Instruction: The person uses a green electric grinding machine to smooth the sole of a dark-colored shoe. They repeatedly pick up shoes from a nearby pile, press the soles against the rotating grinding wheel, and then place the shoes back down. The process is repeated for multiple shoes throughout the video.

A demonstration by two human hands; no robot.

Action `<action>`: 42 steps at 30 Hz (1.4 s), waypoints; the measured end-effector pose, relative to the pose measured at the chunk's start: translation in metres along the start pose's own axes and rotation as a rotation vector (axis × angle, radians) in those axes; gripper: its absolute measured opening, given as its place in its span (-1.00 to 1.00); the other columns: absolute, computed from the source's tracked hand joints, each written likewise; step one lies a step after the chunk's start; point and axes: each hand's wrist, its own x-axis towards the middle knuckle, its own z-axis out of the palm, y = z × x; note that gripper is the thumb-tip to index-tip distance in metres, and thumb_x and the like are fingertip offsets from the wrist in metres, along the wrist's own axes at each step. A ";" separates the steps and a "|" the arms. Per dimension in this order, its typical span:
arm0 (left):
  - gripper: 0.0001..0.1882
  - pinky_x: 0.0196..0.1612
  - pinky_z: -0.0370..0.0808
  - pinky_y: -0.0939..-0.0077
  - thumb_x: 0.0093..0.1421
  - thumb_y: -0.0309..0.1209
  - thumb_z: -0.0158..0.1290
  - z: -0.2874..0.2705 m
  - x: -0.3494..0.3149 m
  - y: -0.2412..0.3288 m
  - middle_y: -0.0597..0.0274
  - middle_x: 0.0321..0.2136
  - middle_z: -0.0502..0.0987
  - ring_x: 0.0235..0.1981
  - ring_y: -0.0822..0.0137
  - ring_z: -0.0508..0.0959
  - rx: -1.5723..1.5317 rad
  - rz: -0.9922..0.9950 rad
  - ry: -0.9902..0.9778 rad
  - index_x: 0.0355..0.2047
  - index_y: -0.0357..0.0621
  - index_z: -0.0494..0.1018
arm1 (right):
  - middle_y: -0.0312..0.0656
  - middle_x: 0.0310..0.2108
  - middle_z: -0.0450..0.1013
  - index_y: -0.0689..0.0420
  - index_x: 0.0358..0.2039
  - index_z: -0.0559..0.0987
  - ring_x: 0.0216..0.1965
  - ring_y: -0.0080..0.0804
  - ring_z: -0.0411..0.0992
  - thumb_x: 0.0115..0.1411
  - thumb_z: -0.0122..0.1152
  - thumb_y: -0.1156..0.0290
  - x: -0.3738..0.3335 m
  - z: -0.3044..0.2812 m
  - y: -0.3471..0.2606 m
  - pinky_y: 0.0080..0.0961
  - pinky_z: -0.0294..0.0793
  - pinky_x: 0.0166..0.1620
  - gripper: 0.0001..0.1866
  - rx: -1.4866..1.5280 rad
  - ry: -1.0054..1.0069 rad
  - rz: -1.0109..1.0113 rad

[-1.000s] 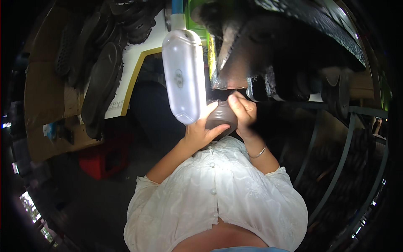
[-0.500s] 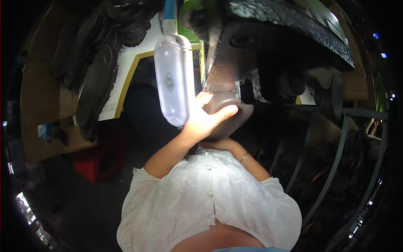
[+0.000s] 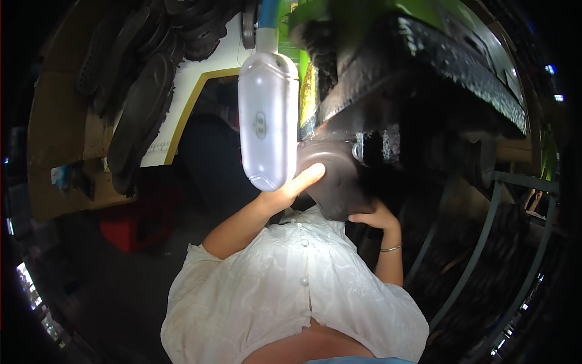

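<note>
A dark brown shoe sole (image 3: 335, 182) is held under the black metal head of a machine (image 3: 418, 85); its far end meets the metal parts there. My left hand (image 3: 297, 183) grips the sole's left side, thumb stretched across its upper face and the other fingers hidden beneath it or behind the lamp. At the sole's near right end, my right hand (image 3: 377, 216) holds the edge with bent fingers. A lit lamp with a long pale cover (image 3: 268, 121) hangs just left of the sole, close over my left hand.
More dark soles (image 3: 142, 109) lie on the white-topped table (image 3: 209, 65) and cardboard (image 3: 51, 133) at left. A red stool (image 3: 130, 227) stands on the floor below them. Grey metal rack bars (image 3: 485, 236) rise at right, with dark items behind them.
The sole's near end has swung right. My right hand has come out from under it and moved right to its edge. The lamp and machine now appear slightly further right.
</note>
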 end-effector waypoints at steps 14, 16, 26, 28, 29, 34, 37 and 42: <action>-0.47 -0.25 0.44 0.53 -0.29 -0.51 0.34 -0.020 -0.034 -0.015 0.20 -0.41 0.41 -0.33 0.43 0.46 0.399 0.179 0.140 -0.42 -0.10 0.18 | -0.15 -0.39 0.44 0.20 -0.16 0.46 -0.28 -0.41 0.37 -0.15 0.36 0.28 0.040 0.047 -0.134 -0.54 0.37 -0.20 -0.49 0.121 0.169 -0.763; -0.47 -0.34 0.46 0.54 -0.29 -0.48 0.36 -0.025 -0.033 -0.007 0.19 -0.44 0.43 -0.40 0.43 0.47 0.588 0.246 0.034 -0.42 -0.09 0.20 | -0.20 -0.51 0.42 0.18 -0.30 0.52 -0.39 -0.46 0.36 -0.13 0.35 0.30 0.040 0.049 -0.165 -0.58 0.36 -0.33 -0.63 -0.155 0.135 -0.873; -0.51 -0.45 0.45 0.53 -0.32 -0.38 0.38 -0.008 -0.042 -0.035 0.17 -0.52 0.49 -0.50 0.37 0.52 0.484 0.100 0.199 -0.38 -0.23 0.38 | -0.36 -0.70 0.31 0.23 -0.53 0.47 -0.69 -0.65 0.23 0.13 0.08 0.44 0.076 0.058 -0.121 -0.72 0.25 -0.57 -0.85 0.029 0.233 -0.678; -0.43 -0.42 0.45 0.56 -0.29 -0.41 0.37 -0.005 -0.038 -0.035 0.16 -0.49 0.50 -0.45 0.38 0.53 0.432 0.178 0.180 -0.25 -0.24 0.36 | -0.40 -0.72 0.29 0.20 -0.46 0.46 -0.74 -0.69 0.19 0.14 0.06 0.44 0.078 0.058 -0.115 -0.72 0.20 -0.63 -0.89 0.364 0.279 -0.608; -0.45 -0.42 0.44 0.56 -0.28 -0.41 0.36 -0.004 -0.036 -0.032 0.16 -0.48 0.50 -0.44 0.38 0.52 0.474 0.213 0.149 -0.25 -0.25 0.37 | -0.40 -0.72 0.29 0.18 -0.42 0.47 -0.75 -0.73 0.18 0.14 0.06 0.45 0.075 0.056 -0.114 -0.74 0.18 -0.66 -0.92 0.614 0.255 -0.482; -0.53 -0.40 0.42 0.59 -0.24 -0.46 0.33 -0.002 -0.018 -0.009 0.19 -0.41 0.50 -0.44 0.40 0.47 0.650 0.333 -0.029 -0.27 -0.24 0.43 | -0.48 -0.79 0.02 0.08 -0.32 0.40 -0.83 -0.77 -0.06 0.17 0.02 0.41 0.075 0.039 -0.111 -0.77 -0.05 -0.74 -0.92 1.167 0.252 -0.349; -0.57 -0.44 0.41 0.58 -0.26 -0.47 0.33 0.005 -0.022 -0.009 0.15 -0.36 0.49 -0.48 0.38 0.44 0.682 0.389 0.000 -0.32 -0.24 0.46 | -0.49 -0.79 -0.05 0.07 -0.22 0.38 -0.82 -0.76 -0.10 0.20 -0.02 0.31 0.092 0.003 -0.095 -0.77 -0.06 -0.74 -0.83 1.601 0.092 -0.455; -0.51 -0.26 0.47 0.58 -0.22 -0.52 0.32 0.009 -0.018 -0.001 0.15 -0.32 0.48 -0.31 0.41 0.50 0.587 0.297 0.133 -0.23 -0.29 0.39 | -0.44 -0.66 0.18 0.11 -0.04 0.31 -0.59 -0.72 0.19 0.12 0.08 0.13 0.088 0.022 -0.080 -0.71 0.26 -0.44 -0.54 1.194 -0.027 -0.505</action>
